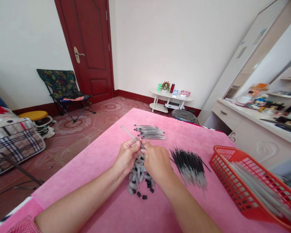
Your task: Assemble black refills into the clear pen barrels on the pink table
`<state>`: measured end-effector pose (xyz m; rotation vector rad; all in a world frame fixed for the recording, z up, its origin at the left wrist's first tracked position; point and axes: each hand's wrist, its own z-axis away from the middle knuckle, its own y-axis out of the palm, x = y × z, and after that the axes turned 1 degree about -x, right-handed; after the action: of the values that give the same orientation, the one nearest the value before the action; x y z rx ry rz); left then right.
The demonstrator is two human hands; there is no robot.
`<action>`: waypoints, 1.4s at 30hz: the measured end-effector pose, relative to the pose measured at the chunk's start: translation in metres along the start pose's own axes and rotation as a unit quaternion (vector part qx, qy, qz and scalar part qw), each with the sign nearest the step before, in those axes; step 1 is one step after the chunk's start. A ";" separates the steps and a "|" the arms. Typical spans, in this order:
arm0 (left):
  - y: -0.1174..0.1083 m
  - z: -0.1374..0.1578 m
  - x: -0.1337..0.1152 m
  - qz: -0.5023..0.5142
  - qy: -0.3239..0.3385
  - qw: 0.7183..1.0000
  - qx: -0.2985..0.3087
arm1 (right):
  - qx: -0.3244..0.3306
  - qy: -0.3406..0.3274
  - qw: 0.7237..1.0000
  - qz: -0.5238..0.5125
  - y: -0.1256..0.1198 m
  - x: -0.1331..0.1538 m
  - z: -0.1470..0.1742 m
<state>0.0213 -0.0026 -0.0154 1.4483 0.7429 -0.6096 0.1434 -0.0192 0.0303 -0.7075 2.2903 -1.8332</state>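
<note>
My left hand (127, 153) pinches a translucent pen barrel (128, 132), which points up and to the left. Against its near end, my right hand (157, 161) has thumb and finger pressed together; what they grip is hidden. Below both hands lies a loose pile of small clear and black pen caps (140, 173). Just beyond them, several pens (150, 132) with dark ends are laid side by side. To the right of my right hand is a heap of thin pen refills (189, 165), black toward the far end and pale toward me.
A red plastic basket (229, 186) of clear tubes stands at the table's right edge. Pink cloth (94, 181) covers the table. Beyond are a folding chair (60, 84), a red door (92, 42), a low white stand (171, 94) and a dresser (254, 129).
</note>
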 end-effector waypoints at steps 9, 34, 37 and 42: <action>-0.016 -0.011 -0.012 -0.076 -0.001 0.997 -0.011 | 0.046 -0.032 0.998 0.015 0.010 -0.010 0.003; -0.072 -0.044 0.003 -0.307 0.028 0.951 -0.032 | -0.334 0.148 0.926 -0.094 -0.112 -0.170 0.057; -0.069 -0.042 0.005 -0.330 0.038 0.943 -0.010 | -0.264 0.231 0.936 0.027 -0.120 -0.219 0.099; -0.064 -0.041 0.006 -0.361 0.045 0.932 0.014 | -0.104 0.285 0.944 0.132 -0.117 -0.235 0.129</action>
<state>-0.0264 0.0353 -0.0602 1.2093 1.3629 -1.1165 0.4320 -0.0508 0.0634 0.1530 2.7798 -1.8559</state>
